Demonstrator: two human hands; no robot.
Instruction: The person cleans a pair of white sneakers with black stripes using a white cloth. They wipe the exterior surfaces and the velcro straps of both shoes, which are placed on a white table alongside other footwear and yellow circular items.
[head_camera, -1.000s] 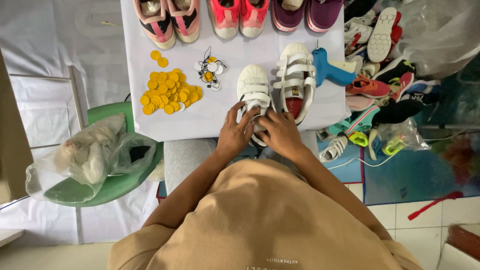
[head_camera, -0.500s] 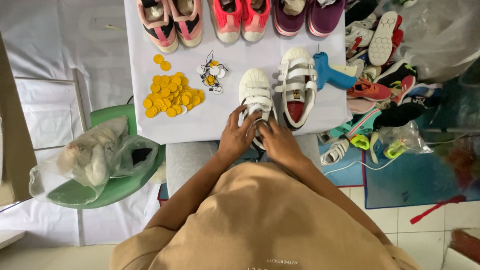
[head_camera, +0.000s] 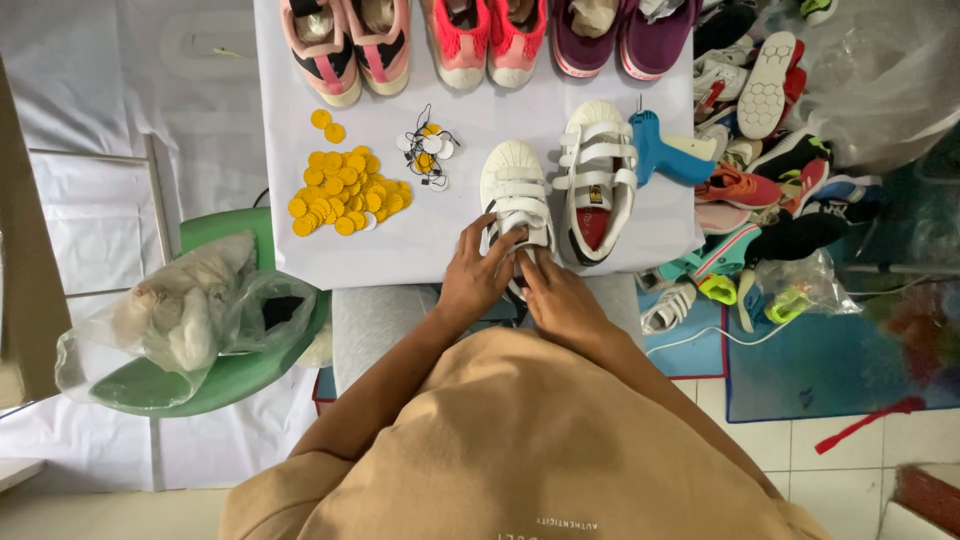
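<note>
Hands on one white strap shoe (head_camera: 516, 195) at surface (head_camera: 420, 240) front edge, left hand (head_camera: 478, 272) and right hand (head_camera: 557, 295) both clamped on its heel, second white shoe (head_camera: 597, 180) alongside, three shoe pairs behind, one blue glue gun (head_camera: 660, 150).

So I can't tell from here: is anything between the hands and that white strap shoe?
Nothing visible. The left hand and right hand already rest on the white shoe at its heel end.
</note>
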